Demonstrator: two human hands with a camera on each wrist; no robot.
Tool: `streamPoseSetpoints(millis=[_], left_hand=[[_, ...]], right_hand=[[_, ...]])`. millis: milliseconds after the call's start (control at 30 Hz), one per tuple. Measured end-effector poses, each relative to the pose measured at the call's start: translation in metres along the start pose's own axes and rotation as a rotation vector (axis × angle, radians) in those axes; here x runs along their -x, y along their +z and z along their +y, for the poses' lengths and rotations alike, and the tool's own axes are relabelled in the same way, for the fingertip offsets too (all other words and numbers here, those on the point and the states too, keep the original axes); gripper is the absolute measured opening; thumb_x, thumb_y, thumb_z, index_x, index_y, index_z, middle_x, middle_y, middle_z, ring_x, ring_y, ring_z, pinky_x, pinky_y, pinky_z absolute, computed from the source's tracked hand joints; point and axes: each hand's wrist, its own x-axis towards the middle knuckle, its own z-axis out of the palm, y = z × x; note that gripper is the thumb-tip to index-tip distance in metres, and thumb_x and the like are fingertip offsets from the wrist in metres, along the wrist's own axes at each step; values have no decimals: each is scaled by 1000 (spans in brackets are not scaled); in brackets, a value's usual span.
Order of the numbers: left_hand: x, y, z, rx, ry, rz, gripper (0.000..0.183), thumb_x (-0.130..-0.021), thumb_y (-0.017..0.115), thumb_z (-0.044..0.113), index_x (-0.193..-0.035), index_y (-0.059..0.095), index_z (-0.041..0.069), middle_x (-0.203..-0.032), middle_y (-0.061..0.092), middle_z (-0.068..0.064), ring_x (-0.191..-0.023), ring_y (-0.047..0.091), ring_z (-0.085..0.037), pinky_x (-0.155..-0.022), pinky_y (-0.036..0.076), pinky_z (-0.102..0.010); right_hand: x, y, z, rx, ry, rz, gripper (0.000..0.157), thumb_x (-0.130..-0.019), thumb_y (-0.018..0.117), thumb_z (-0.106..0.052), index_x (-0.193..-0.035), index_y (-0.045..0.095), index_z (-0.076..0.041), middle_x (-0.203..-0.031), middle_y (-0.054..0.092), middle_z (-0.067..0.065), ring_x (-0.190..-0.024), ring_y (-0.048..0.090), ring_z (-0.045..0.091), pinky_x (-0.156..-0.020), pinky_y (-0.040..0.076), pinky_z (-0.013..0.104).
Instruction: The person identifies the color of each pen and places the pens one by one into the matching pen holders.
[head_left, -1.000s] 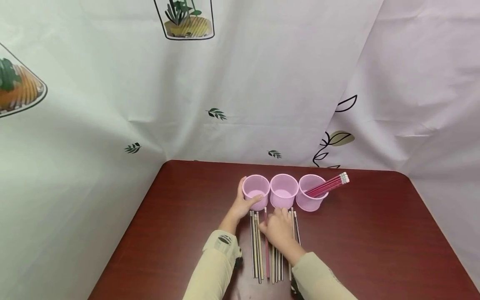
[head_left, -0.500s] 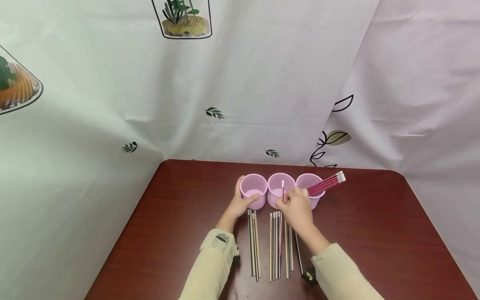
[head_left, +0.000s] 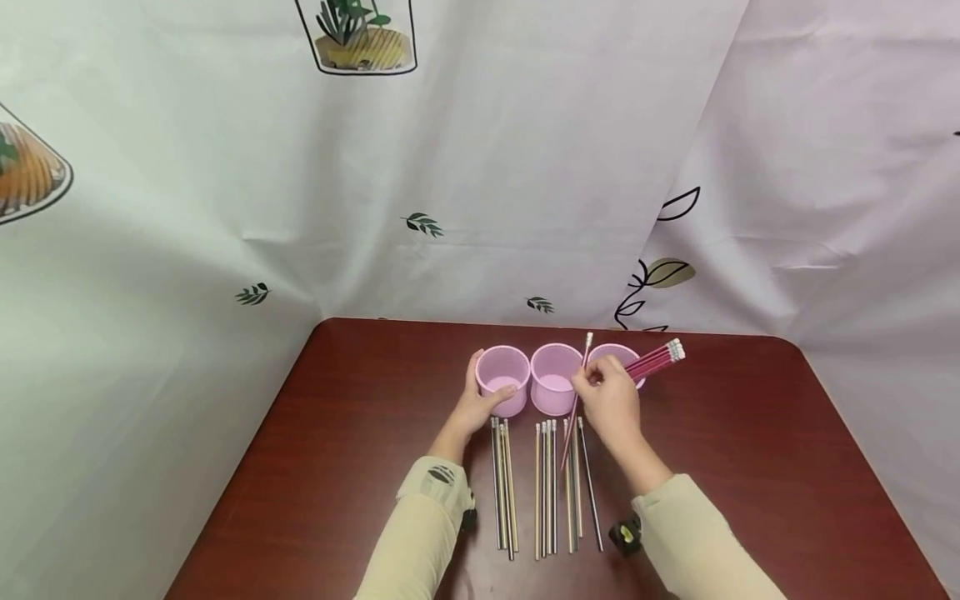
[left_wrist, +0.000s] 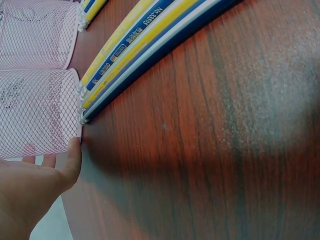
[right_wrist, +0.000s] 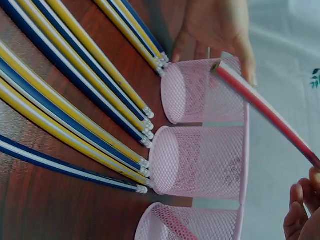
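Note:
Three pink mesh pencil cups stand in a row. My left hand (head_left: pixel 472 407) holds the left cup (head_left: pixel 504 364), thumb across its front and fingers round its far side. In my right hand (head_left: pixel 615 408) a single red pencil (right_wrist: pixel 265 110) is pinched between thumb and fingers, tilted, its eraser end up. It crosses in front of the gap between the middle cup (head_left: pixel 555 362) and the right cup (head_left: pixel 609 352). A bundle of red pencils (head_left: pixel 651 362) leans out of the right cup to the right, partly hidden by my hand. The left and middle cups hold nothing.
Blue and yellow pencils lie on the brown table (head_left: pixel 360 467) in a left group (head_left: pixel 504 492), a middle group (head_left: pixel 546 492) and a right group (head_left: pixel 572 508), erasers toward the cups. A dark pencil (head_left: pixel 591 492) slants beside them. A pale patterned cloth (head_left: pixel 480 167) hangs behind.
My right hand has taken the red pencil up from among the pencils on the table and carried it up and right toward the right cup. My left hand stays on the left cup.

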Motion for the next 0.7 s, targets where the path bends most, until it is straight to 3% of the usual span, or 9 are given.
streamPoseSetpoints(millis=[100,233,333,433,567,700], left_hand=[[6,0,12,0,-5,-15,91,-79,71,9,-147,11,10,-142,25,-30,-126,29,-47,-103,23,-56],[-2,-1,-2,8,-14,-9,94,-78,73,11,-147,10,13,-144,24,-28,-128,27,-46,-104,21,-56],[-10,-1,-16,-7,-13,6,97,-77,75,15,-148,10,17,-144,25,-25,-128,28,-44,-104,21,-56],[-12,0,-20,-32,-7,23,97,-76,76,17,-148,11,20,-144,28,-23,-128,30,-42,-104,22,-55],[-12,0,-21,-38,-7,35,96,-76,76,18,-147,13,22,-143,30,-21,-128,32,-39,-104,23,-54],[-11,0,-21,-39,-3,34,96,-76,76,18,-147,13,22,-143,30,-21,-128,32,-39,-104,23,-54]], right_hand=[[-3,-4,-2,-43,63,28,9,-77,62,-11,-70,58,-8,-65,58,3,-57,52,16,-52,43,29],[-8,-11,-2,-92,120,57,8,-82,60,-14,-80,63,-6,-67,63,6,-58,55,14,-52,44,23],[-13,-18,0,-129,114,101,10,-83,60,-11,-89,63,-4,-72,65,8,-60,55,7,-53,42,16],[-18,-26,4,-191,107,148,17,-83,59,-7,-98,58,0,-73,66,7,-58,54,-3,-51,41,11],[-27,-38,11,-279,113,222,24,-84,59,-6,-105,48,1,-71,63,-6,-60,55,-8,-56,44,10],[-31,-49,20,-352,146,286,23,-86,58,-8,-104,44,-3,-73,60,-16,-62,60,-2,-58,47,11]])
